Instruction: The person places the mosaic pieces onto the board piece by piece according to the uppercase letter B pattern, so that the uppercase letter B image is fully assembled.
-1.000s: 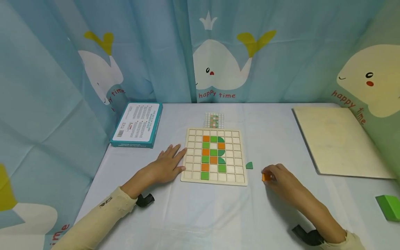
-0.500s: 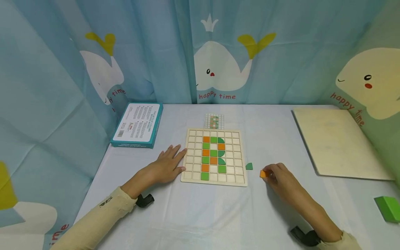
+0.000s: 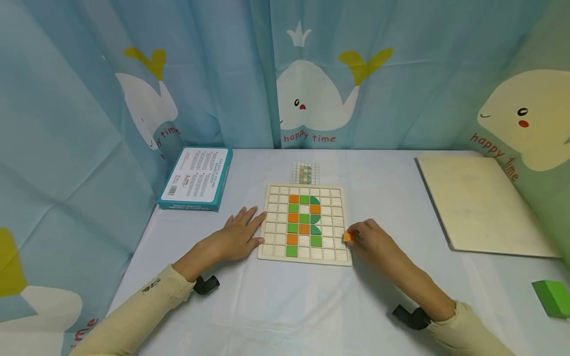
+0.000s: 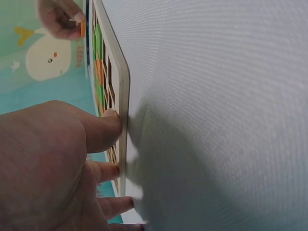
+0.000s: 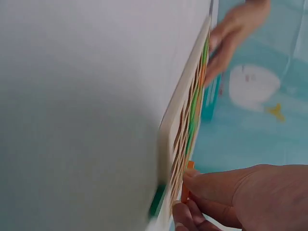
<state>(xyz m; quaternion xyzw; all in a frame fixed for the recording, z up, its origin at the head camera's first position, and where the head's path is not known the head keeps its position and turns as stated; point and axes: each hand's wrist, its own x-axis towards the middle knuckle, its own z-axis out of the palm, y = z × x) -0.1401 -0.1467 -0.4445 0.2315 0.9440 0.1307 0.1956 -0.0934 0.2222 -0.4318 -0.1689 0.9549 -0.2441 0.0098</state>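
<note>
A pale wooden grid board lies mid-table, with orange, green and dark green tiles set in its cells in the shape of a letter R. My left hand has its fingers spread, and the fingertips touch the board's left edge. My right hand pinches an orange tile between thumb and fingers over the board's right edge. In the right wrist view the orange tile shows beside the thumb. A dark green piece lies by the board's edge there; in the head view the right hand covers it.
A small pattern card lies just beyond the board. A teal and white box stands back left. Back right is a large pale wooden panel, with a green block nearer at the right. Whale-print curtains surround the table.
The right hand, pinching the orange tile, has moved left from the bare cloth to the board's right edge, over the loose dark green piece. The left hand stays in place.
</note>
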